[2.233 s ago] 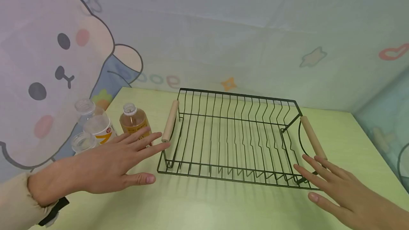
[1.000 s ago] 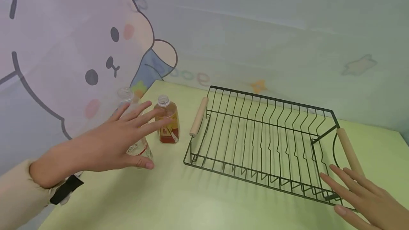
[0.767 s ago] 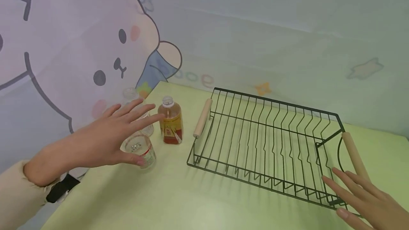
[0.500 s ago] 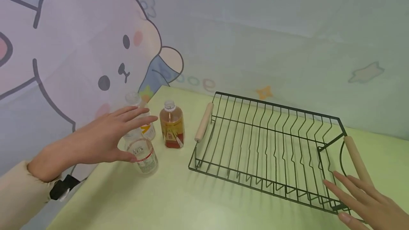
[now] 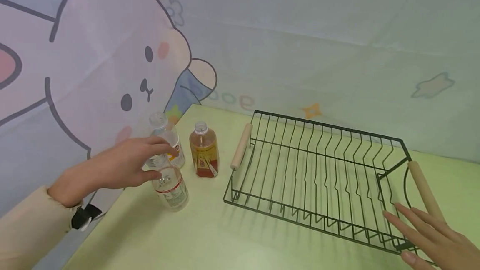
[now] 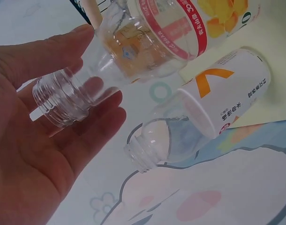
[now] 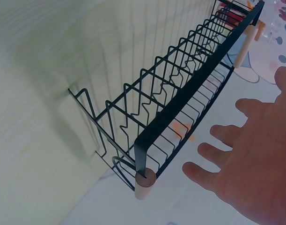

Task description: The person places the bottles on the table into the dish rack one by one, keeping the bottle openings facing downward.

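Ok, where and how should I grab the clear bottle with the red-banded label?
Probably by its threaded neck, with the left hand coming from the left: the red-banded bottle stands upright, narrower at the neck than the body, with the other clear bottle behind and the amber bottle to its right.

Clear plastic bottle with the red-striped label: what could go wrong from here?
The bare left hand surrounds the neck of the clear plastic bottle with the red-striped label; an off-centre squeeze might tip it. The clear plastic bottle with the white, orange-marked label stands close beyond, so it could be knocked too.
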`<state>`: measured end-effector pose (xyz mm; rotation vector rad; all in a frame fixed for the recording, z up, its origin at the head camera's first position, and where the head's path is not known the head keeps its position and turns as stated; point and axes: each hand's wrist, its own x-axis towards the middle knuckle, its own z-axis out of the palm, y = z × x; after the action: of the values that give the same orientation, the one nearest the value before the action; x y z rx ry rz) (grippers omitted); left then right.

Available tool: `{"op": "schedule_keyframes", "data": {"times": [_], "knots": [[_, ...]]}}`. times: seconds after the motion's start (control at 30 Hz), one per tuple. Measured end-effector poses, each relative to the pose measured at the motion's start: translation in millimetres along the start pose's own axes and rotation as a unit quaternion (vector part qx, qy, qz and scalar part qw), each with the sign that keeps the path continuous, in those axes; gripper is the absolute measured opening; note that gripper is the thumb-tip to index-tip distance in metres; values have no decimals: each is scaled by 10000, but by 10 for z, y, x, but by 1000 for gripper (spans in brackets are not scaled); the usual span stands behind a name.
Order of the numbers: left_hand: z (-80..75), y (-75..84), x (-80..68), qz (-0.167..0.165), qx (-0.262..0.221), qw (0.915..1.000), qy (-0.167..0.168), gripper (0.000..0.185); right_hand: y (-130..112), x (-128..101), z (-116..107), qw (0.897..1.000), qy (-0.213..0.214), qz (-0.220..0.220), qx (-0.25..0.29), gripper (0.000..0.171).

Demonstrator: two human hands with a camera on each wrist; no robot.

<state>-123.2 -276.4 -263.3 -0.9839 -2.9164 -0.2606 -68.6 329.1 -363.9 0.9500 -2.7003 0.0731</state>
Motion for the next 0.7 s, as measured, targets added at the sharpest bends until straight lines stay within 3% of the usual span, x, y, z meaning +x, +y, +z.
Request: {"op": "schedule_keyframes", "data": {"times": [0.33,0.53,0.7], "knots": [[-47,-7,-51,-186,-11,9997,-148,37,9,87,76,9996,-108,160,196,75],[-12,24,-14,46,-27,10000,8,36,22,21,156,9995,201,195,-131,78],[-26,52,-22,-88,-87,9999,62,34,20,87,178,9985,519,-132,-119,75]]}}
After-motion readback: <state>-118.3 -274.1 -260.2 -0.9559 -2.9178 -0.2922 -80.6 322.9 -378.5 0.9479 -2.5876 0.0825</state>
